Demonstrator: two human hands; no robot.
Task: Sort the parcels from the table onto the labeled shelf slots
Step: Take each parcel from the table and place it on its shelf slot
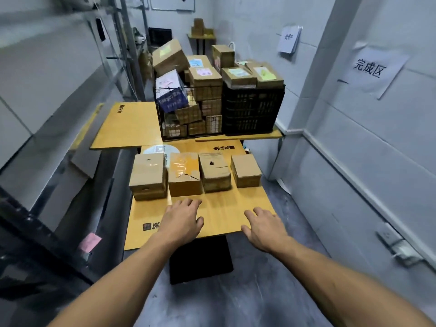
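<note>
Four parcels are lined in a row across the near table: a stacked pair at the left, an orange-taped box, a kraft box and a small box at the right. Both hands are held open, palms down, with nothing gripped. The left hand is spread over the tabletop just in front of the orange-taped box, apart from it. The right hand is placed at the table's near right edge, well short of the small box. More parcels are heaped in a wire basket and a black crate beyond.
</note>
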